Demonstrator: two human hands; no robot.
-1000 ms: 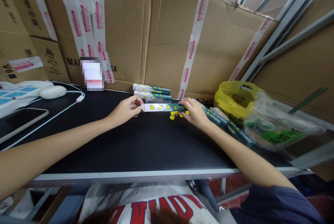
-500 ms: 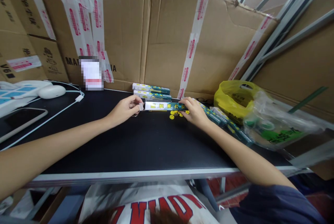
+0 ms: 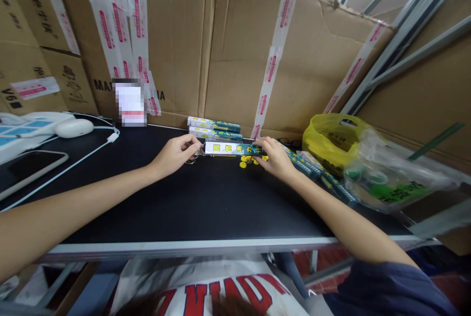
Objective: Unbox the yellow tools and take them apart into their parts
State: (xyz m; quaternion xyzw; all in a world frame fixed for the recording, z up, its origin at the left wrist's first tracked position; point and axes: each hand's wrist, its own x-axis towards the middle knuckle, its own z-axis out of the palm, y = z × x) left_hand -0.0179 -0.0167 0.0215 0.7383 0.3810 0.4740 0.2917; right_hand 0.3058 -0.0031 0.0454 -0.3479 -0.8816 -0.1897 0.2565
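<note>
A long, slim white-and-green box with yellow lettering lies level between my two hands over the black tabletop. My right hand grips its green end, thumb below and fingers on top. At the white end, my left hand pinches the end flap of the box between thumb and fingertips. Small metal rings show just under the left fingertips. Yellow round pieces lie on the table by the right thumb. Two similar slim boxes lie just behind, against the cardboard.
More slim boxes lie right of my right hand, beside a yellow plastic bag and a clear bag. At left are a phone, a white power strip and cables. Tall cardboard stands behind.
My left fingers have closed in at the box's white end, and the pale flap that stuck out there is now mostly covered. The right hand keeps its hold.
</note>
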